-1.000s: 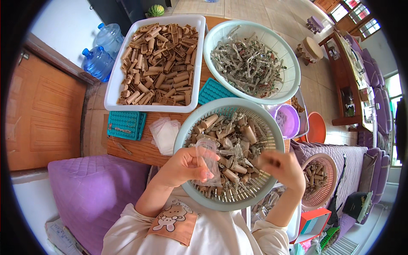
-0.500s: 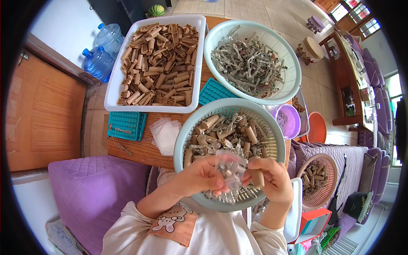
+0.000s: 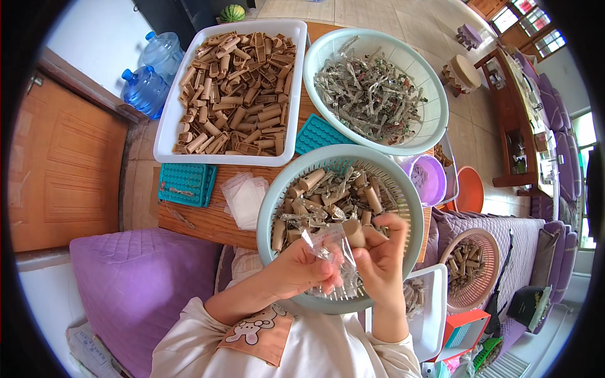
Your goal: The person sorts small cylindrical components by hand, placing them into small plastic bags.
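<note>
My left hand [image 3: 305, 268] pinches a small clear plastic bag [image 3: 329, 244], tilted upward over the near basket. Between the thumb and fingers of my right hand [image 3: 381, 261] is a tan cylindrical plastic piece [image 3: 354, 234], touching or just beside the bag's upper right edge. Whether part of it sits inside the bag, I cannot tell. Below both hands stands a pale green slotted basket [image 3: 268, 208], holding similar tan cylinders [image 3: 311, 181] mixed with clear-wrapped strips. A stack of flat clear bags [image 3: 247, 200] lies on the wooden table, left of this basket.
A white tray [image 3: 161, 148] of tan half-shell pieces stands far left. Beyond the near basket, a larger pale green basket [image 3: 439, 120] holds wrapped strips. Teal ridged trays [image 3: 187, 183] rest on the table. To the right are a purple bucket [image 3: 428, 179] and a pink basket [image 3: 491, 271].
My right hand has moved left and turned, bringing the tan cylinder from right of the bag up to its upper edge. My left hand keeps hold of the bag, now tilted differently.
</note>
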Motion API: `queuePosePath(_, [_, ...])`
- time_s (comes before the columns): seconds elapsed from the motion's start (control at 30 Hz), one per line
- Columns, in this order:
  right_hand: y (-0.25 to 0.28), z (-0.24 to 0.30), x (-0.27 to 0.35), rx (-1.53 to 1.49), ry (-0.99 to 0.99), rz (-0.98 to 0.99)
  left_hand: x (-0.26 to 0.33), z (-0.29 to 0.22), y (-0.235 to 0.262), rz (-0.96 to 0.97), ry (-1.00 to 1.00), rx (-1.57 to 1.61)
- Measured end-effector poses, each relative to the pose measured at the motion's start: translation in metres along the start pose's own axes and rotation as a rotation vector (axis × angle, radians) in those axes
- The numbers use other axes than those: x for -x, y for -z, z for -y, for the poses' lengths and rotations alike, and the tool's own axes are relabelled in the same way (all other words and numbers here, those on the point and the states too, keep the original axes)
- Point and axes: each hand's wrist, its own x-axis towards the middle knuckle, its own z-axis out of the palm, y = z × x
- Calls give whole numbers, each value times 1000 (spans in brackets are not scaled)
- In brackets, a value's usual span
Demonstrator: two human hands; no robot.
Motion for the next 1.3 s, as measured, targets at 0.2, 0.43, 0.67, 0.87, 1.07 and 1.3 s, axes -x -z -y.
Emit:
queuePosePath(0.2, [-1,-7,8,138,-43,-90,-3,-1,-5,-203,-155,-210])
queuePosePath(0.43, [19,10,6,319,103,-409,2,-16,-13,-318,-186,-635])
queuePosePath(0.67, [10,56,1,831,621,-255,9,-36,-33,-368,-57,-1085])
queuePosePath(0.87, [7,59,-10,1043,724,-54,14,-42,-35,-321,45,-1170])
queuePosePath(1.07, [3,61,-10,1023,571,-28,14,-46,-38,-285,82,-1220])
queuePosePath(1.3, [3,65,-13,909,382,7,15,-42,-35,-266,-38,-1343])
